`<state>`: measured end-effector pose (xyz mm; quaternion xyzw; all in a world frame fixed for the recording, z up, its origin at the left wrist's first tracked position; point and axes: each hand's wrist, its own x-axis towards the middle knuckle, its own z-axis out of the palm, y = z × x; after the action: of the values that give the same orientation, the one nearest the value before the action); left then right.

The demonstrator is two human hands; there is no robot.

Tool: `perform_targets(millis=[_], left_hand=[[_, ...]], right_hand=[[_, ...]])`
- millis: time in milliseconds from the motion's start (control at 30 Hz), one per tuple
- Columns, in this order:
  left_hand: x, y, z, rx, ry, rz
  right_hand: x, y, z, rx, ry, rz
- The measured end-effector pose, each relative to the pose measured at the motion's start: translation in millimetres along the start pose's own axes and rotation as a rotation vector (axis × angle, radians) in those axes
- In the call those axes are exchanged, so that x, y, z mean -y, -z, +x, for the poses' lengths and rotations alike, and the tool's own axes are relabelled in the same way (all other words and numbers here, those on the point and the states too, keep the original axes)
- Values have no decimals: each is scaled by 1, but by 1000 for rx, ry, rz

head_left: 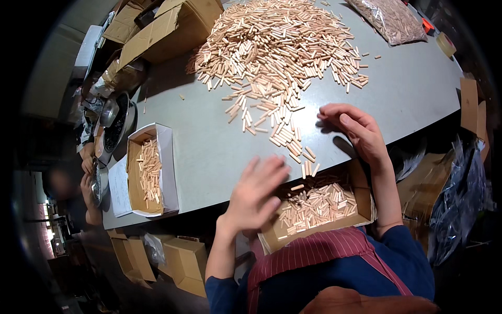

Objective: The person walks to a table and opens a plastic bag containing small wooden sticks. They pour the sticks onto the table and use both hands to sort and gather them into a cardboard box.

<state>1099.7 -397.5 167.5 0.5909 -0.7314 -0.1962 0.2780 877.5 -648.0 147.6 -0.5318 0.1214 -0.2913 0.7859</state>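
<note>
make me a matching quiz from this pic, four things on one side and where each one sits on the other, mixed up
Things:
1. big heap of wooden dowels
2. white-sided box
3. clear bag of dowels
4. cardboard box in the lap

Places:
A. below the table's near edge, between the person's arms
B. far right of the table
C. table's left edge
D. middle of the table, far side

Pairs: 1-D, 2-C, 3-B, 4-A
</note>
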Motion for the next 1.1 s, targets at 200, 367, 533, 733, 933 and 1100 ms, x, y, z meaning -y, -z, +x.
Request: perform_targets(millis=[200, 367, 533, 733, 933, 1100], left_hand=[[28, 0, 26, -296, 274, 127], [26, -8, 60, -147, 215, 373], [16, -14, 65, -52, 100, 438], [-1, -14, 49, 87, -39, 367], [-2, -8, 26, -47, 56, -205], [15, -8, 25, -519, 320, -455]], right_hand=[[-3, -2, 5, 32, 25, -260], [-7, -11, 10, 181, 160, -833], [-14, -34, 10, 239, 314, -1378], [-2, -15, 6, 388, 182, -881], [5, -15, -4, 154, -86, -95], [-2, -4, 2, -58, 0, 32]])
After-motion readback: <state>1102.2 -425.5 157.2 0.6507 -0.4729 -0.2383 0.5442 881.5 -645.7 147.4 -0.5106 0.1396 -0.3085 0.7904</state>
